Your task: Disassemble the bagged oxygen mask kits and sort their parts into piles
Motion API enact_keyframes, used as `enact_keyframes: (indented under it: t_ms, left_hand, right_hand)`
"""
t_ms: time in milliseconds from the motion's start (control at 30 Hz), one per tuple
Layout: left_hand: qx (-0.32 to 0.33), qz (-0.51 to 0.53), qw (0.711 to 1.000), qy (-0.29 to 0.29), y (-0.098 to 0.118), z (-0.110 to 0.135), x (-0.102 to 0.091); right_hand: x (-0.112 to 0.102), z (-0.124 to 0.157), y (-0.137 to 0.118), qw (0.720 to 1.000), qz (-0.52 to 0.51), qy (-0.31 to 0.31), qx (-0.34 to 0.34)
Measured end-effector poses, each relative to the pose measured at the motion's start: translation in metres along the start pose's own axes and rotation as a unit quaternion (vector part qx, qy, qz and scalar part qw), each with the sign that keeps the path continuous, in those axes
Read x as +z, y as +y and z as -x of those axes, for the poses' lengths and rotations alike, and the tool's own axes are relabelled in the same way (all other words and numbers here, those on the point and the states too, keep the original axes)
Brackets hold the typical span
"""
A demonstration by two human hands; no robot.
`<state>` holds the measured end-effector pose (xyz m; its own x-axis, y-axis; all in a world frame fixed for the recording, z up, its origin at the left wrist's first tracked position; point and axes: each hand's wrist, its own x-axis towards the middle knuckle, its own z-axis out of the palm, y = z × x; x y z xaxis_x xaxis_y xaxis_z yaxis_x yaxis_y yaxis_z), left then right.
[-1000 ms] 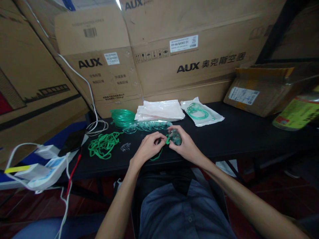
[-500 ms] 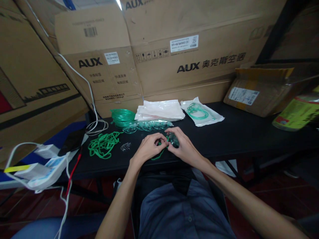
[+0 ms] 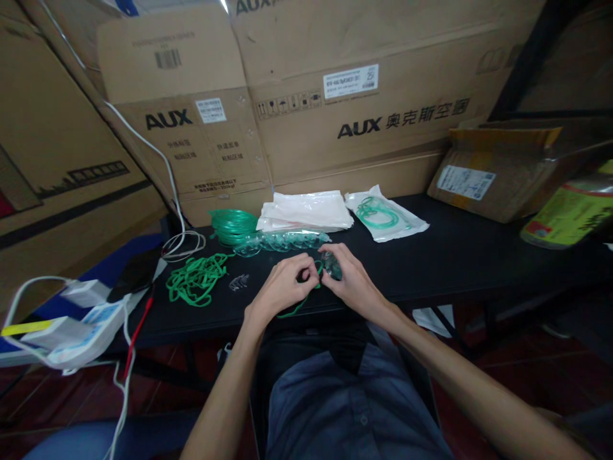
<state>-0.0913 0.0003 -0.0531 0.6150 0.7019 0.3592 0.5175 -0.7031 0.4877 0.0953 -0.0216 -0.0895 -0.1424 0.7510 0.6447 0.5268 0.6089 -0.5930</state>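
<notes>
Over the front part of the black table, my left hand [image 3: 290, 284] pinches a thin green elastic strap [image 3: 294, 312], whose loose end trails below the fingers. My right hand [image 3: 354, 284] is closed around a small clear plastic mask [image 3: 331, 266], its thumb and fingers curled at the mask's edge. The strap runs between the two hands; where it meets the mask is mostly hidden. Left of my hands lie a tangled pile of green elastic straps [image 3: 198, 281] and several small thin metal strips [image 3: 238, 282]. Behind my hands is a row of nested clear masks [image 3: 287, 241].
A coil of green tubing [image 3: 234, 225] and white packets [image 3: 306, 214] sit farther back, beside a bag with tubing [image 3: 380, 214]. Large cardboard boxes [image 3: 306, 153] wall the rear. A small carton [image 3: 472, 182] and bottle [image 3: 565, 214] stand right; a power strip [image 3: 79, 342] lies left.
My left hand has shifted slightly left, widening the gap between the fingertips, and more of the strap trails below it. My right hand stays around the mask. The view has shifted slightly.
</notes>
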Motion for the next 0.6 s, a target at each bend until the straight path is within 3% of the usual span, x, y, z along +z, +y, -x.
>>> enact_keyframes:
  t_ms: [367, 600]
  left_hand:
    - [0.031, 0.061, 0.997, 0.030, -0.009, 0.003, -0.003]
    - [-0.037, 0.038, 0.993, 0.104, -0.020, 0.003, -0.008]
  right_hand:
    - [-0.002, 0.001, 0.018, 0.983, 0.048, 0.120, 0.128]
    - [-0.003, -0.002, 0.015, 0.984, 0.008, 0.113, 0.140]
